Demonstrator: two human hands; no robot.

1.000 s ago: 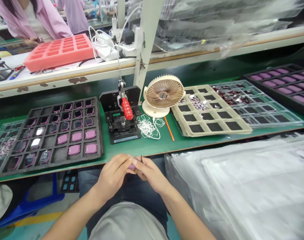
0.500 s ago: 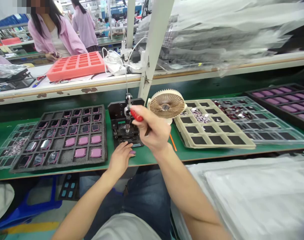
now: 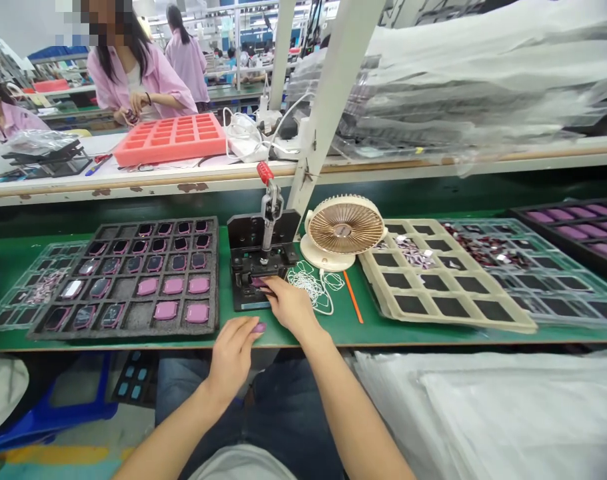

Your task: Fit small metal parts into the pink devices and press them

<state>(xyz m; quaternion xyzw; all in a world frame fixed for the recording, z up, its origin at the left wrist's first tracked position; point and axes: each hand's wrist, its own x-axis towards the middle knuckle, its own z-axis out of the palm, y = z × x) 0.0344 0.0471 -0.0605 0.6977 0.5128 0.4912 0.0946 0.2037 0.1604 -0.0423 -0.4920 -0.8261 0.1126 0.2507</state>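
Note:
My left hand [image 3: 232,357] is closed in a pinch on a small purple piece [image 3: 259,327] just in front of the bench edge. My right hand [image 3: 290,303] reaches into the base of a black toggle-clamp press [image 3: 236,288], its fingers closed on a purple watch case [image 3: 258,281] that they partly cover. The clamp's red handle [image 3: 264,173] stands raised, untouched by either hand. Left of the press lies a dark foam tray [image 3: 214,280] with watch cases in its pockets, some showing dark screens and some plain purple faces.
A beige desk fan [image 3: 341,230] stands right of the press, beside a tangled white cable [image 3: 308,283] and an orange stick [image 3: 353,297]. Farther right are a cream tray [image 3: 448,320] and clear trays with small parts. A co-worker [image 3: 138,80] stands behind the shelf, near a red foam tray [image 3: 170,137].
My right hand has let go of the red handle and moved down to the press base. The handle now stands up. My left hand has drawn back toward me with the small purple piece.

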